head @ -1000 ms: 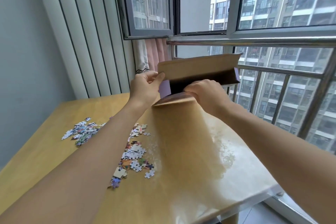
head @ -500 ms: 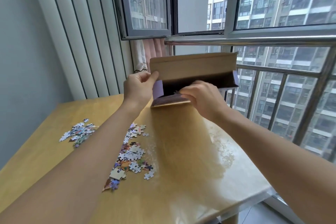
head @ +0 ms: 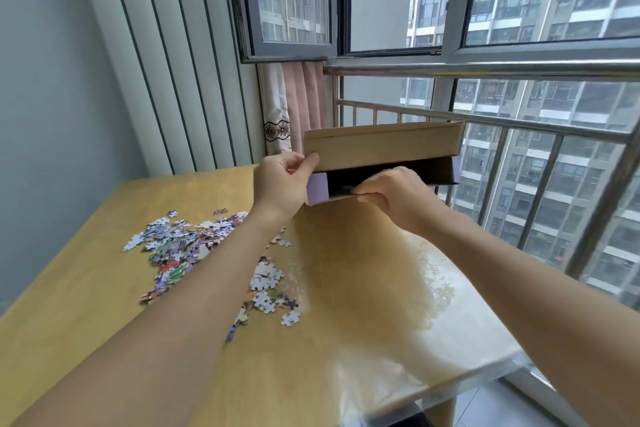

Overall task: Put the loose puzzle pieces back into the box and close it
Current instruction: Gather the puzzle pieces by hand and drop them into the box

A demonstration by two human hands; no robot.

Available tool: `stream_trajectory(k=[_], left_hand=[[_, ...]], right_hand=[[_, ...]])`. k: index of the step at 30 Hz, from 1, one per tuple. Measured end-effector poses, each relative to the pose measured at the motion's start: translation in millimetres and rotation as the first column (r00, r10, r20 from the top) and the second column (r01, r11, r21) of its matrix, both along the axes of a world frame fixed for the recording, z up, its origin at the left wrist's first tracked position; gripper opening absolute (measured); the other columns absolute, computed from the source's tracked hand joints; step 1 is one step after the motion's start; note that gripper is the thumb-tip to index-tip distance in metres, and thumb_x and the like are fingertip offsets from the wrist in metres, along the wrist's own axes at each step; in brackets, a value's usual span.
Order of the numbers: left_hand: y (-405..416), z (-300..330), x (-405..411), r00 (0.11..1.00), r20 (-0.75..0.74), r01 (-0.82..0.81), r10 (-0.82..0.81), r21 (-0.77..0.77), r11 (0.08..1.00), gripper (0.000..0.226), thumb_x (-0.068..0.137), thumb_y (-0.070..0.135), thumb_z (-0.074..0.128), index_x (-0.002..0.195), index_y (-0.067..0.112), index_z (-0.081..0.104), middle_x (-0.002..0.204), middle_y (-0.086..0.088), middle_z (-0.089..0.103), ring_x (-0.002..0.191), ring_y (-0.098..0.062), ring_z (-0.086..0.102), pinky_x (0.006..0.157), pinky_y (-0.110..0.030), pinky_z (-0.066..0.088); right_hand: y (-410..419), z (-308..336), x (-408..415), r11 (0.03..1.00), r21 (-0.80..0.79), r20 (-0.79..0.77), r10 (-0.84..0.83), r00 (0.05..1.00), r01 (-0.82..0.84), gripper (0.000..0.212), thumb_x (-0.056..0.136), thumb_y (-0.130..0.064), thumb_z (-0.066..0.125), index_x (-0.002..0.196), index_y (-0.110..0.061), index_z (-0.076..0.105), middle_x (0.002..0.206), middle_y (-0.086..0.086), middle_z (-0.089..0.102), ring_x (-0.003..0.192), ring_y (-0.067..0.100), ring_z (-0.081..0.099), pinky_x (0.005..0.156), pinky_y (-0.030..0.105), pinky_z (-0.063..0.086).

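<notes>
The person holds the box (head: 381,159) up off the bench (head: 86,288), over its far edge near the railing (head: 519,123), with the open mouth facing back toward the camera. The left hand (head: 280,184) grips the box's left end, thumb on the raised cardboard flap (head: 381,146) and fingers (head: 292,166) curled behind. The right hand (head: 394,192) pinches the lower front edge of the box, fingers curled round it.

The step in hand looks like opening the box ready for filling; no collecting has begun. The puzzle pieces (head: 194,246) lie scattered on the bench, left of and nearer than the box. The next move likely calls for setting the box down beside them and scooping them in.

The box's interior is dark, so its contents cannot be made out. The left forearm covers part of the scatter.
</notes>
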State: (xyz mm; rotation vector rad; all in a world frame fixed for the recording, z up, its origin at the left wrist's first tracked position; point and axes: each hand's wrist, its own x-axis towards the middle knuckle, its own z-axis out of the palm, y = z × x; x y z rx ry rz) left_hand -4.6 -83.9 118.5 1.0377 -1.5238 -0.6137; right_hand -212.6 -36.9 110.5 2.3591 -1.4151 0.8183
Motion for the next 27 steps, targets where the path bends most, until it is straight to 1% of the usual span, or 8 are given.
stream_trajectory(k=[8,12,15,19,21,23,25,27], left_hand=[[12,-43,-6,0.993,0.117,-0.013,0.001,0.108,0.994,0.056,0.09,0.041,0.071,0.056,0.004,0.046,0.051,0.0,0.037,0.055,-0.017,0.03,0.056,-0.03,0.028],[11,-55,-5,0.984,0.179,-0.018,-0.014,0.177,0.984,0.057,0.089,0.043,0.072,0.053,0.006,0.048,0.049,0.003,0.039,0.058,-0.014,0.036,0.054,-0.025,0.029],[15,-71,-4,0.956,0.273,0.018,-0.105,0.304,0.953,0.051,0.088,0.045,0.072,0.058,0.007,0.056,0.055,-0.006,0.046,0.055,-0.016,0.039,0.055,-0.028,0.03],[13,-80,8,0.935,0.265,0.124,-0.235,0.375,0.919,0.05,0.082,0.046,0.075,0.072,-0.003,0.069,0.07,-0.02,0.064,0.064,-0.017,0.056,0.072,-0.035,0.057],[17,-70,25,0.882,0.294,0.222,-0.368,0.428,0.876,0.032,0.079,0.042,0.08,0.085,0.011,0.077,0.08,-0.009,0.071,0.077,-0.015,0.066,0.082,-0.04,0.059],[20,-59,48,0.807,0.357,0.284,-0.47,0.463,0.84,0.027,0.078,0.03,0.085,0.1,0.019,0.075,0.096,0.001,0.074,0.091,-0.015,0.07,0.08,-0.027,0.059],[19,-54,77,0.795,0.421,0.256,-0.437,0.421,0.87,0.029,0.08,0.019,0.084,0.106,0.018,0.072,0.104,0.003,0.072,0.095,-0.016,0.069,0.069,-0.015,0.053],[16,-54,107,0.864,0.451,0.095,-0.225,0.292,0.952,0.025,0.085,0.018,0.079,0.108,0.022,0.07,0.104,0.008,0.07,0.095,-0.014,0.067,0.067,-0.014,0.049]], right_hand=[[3,-20,-3,0.932,0.345,-0.155,-0.063,0.986,0.114,0.027,0.085,-0.018,0.078,0.111,-0.023,0.076,0.106,-0.009,0.074,0.098,0.01,0.067,0.089,0.026,0.052],[9,-9,-2,0.815,0.575,-0.03,-0.069,0.997,0.074,0.018,0.083,-0.022,0.08,0.101,-0.023,0.079,0.089,-0.014,0.076,0.082,0.0,0.07,0.085,0.025,0.057],[19,10,10,0.765,0.642,-0.007,-0.051,0.999,0.043,0.011,0.089,-0.023,0.07,0.093,-0.027,0.08,0.081,-0.007,0.077,0.077,0.01,0.073,0.083,0.036,0.06],[30,41,48,0.699,0.696,0.179,0.051,0.982,-0.163,0.013,0.093,-0.014,0.068,0.1,-0.013,0.078,0.084,0.002,0.078,0.077,0.015,0.076,0.078,0.032,0.062],[28,52,72,0.663,0.678,0.359,0.076,0.93,-0.316,0.013,0.093,-0.009,0.068,0.104,-0.007,0.076,0.088,0.008,0.078,0.079,0.02,0.076,0.074,0.032,0.063],[18,53,98,0.691,0.629,0.457,0.044,0.889,-0.357,0.016,0.093,-0.005,0.067,0.107,-0.004,0.073,0.092,0.013,0.077,0.081,0.024,0.076,0.073,0.034,0.063],[5,44,132,0.768,0.593,0.363,0.013,0.932,-0.242,0.025,0.092,-0.009,0.066,0.117,-0.005,0.07,0.106,0.013,0.074,0.087,0.023,0.073,0.079,0.035,0.061],[-7,27,166,0.775,0.626,0.176,-0.034,0.984,-0.086,0.044,0.094,-0.029,0.065,0.132,-0.007,0.059,0.117,0.005,0.068,0.097,0.022,0.065,0.08,0.031,0.054]])
